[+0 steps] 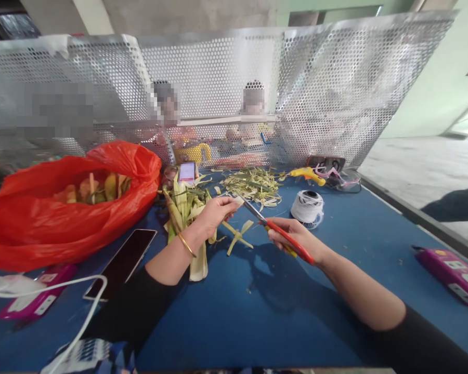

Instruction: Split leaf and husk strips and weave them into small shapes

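My right hand [294, 236] is closed round red-handled scissors [275, 230], whose blades point up and left toward my left hand [215, 214]. The left hand, with a gold bangle at the wrist, pinches a pale leaf strip [237, 200] right at the blade tips. A small folded piece of yellow-green leaf strips [238, 236] lies on the blue table [226, 311] between the two hands. A bundle of long green and yellow leaves [183, 202] lies behind my left wrist.
A red plastic bag [42, 213] with leaves sits at left, a dark phone [120, 262] beside it. Leaf trimmings [253, 184], a white thread spool [307, 206] and a yellow glue gun [306, 175] lie further back. A perforated metal screen [234, 88] has people behind it. Pink cases [452, 272] lie at right.
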A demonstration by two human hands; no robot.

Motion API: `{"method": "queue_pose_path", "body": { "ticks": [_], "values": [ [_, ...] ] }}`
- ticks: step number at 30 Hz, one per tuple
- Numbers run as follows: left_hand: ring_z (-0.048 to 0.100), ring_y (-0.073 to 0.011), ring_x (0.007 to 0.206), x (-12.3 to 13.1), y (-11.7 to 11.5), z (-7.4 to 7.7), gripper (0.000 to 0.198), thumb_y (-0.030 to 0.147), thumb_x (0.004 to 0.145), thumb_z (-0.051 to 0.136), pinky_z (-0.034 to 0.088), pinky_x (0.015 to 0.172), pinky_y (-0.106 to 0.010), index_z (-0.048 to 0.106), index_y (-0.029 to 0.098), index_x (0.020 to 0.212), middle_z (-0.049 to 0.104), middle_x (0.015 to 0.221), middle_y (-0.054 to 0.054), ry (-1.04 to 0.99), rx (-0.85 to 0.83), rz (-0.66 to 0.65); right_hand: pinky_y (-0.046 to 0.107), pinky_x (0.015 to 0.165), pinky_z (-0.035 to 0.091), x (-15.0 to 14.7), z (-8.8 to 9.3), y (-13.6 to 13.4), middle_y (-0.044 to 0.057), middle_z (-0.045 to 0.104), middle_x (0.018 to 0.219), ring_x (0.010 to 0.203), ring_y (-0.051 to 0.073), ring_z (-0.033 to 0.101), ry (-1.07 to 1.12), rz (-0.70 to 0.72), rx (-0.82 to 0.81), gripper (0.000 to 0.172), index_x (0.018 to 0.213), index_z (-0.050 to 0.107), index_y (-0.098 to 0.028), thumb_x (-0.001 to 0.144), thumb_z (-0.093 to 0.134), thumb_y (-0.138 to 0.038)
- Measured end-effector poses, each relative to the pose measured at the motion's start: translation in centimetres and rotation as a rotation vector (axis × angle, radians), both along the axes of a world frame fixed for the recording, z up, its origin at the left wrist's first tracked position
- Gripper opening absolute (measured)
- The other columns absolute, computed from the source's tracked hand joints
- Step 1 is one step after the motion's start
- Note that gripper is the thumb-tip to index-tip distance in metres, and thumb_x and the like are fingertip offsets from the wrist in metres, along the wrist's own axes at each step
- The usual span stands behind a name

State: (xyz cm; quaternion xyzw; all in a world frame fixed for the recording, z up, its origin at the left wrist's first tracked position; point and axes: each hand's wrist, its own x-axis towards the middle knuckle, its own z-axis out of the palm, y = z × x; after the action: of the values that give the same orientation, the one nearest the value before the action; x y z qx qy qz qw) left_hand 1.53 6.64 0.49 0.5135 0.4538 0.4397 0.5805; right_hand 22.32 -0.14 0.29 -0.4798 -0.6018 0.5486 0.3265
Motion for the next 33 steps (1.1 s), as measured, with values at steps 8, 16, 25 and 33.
{"method": "queue_pose_path", "body": {
  "ticks": [8, 16, 25, 33],
  "values": [
    [0.039, -0.0060, 0.044, 0.1, -0.3, 0.2, 0.020, 0.030, 0.058, 0.075, 0.028, 0.049, -0.022, 0.063, 0.014, 0.058, 0.052, 0.048, 0.004, 0.043, 0.009, -0.052, 0.020, 0.040, 0.027, -0.5, -0.2, -0.1, -0.007, 0.042, 0.056, 0.043, 0.004, 0.036, 0.045, -0.019, -0.019, 0.060, 0.092, 0.067, -0.012, 0.059, 0.073, -0.062],
    [0.047, -0.0074, 0.048, -0.1, -0.1, 0.3, 0.014, 0.023, 0.057, 0.078, 0.035, 0.051, -0.021, 0.069, 0.014, 0.063, 0.057, 0.051, 0.002, 0.007, -0.072, -0.018, 0.022, 0.042, 0.030, -0.3, -0.7, 0.0, -0.008, 0.041, 0.049, 0.042, 0.006, 0.036, -0.052, -0.081, 0.103, 0.055, 0.085, 0.067, -0.013, 0.065, 0.066, -0.065],
    [0.055, -0.0093, 0.058, -1.5, -2.3, 4.2, 0.022, 0.023, 0.054, 0.080, 0.042, 0.054, -0.021, 0.074, 0.016, 0.074, 0.068, 0.066, -0.001, -0.112, 0.120, 0.148, 0.028, 0.059, 0.039, 1.5, 0.4, -0.9, 0.011, 0.071, 0.091, 0.079, 0.024, 0.065, -1.216, -0.058, 0.508, 0.036, 0.110, 0.067, -0.018, 0.083, 0.055, -0.040],
    [0.055, -0.0085, 0.057, -0.5, -7.1, 3.1, 0.022, 0.028, 0.061, 0.078, 0.041, 0.053, -0.021, 0.072, 0.017, 0.079, 0.069, 0.072, -0.002, -0.086, 0.078, 0.103, 0.029, 0.063, 0.044, 0.9, 1.3, -2.2, 0.015, 0.067, 0.098, 0.083, 0.024, 0.066, -1.355, 0.033, 0.491, 0.024, 0.100, 0.070, -0.017, 0.085, 0.055, -0.027]
  ]
}}
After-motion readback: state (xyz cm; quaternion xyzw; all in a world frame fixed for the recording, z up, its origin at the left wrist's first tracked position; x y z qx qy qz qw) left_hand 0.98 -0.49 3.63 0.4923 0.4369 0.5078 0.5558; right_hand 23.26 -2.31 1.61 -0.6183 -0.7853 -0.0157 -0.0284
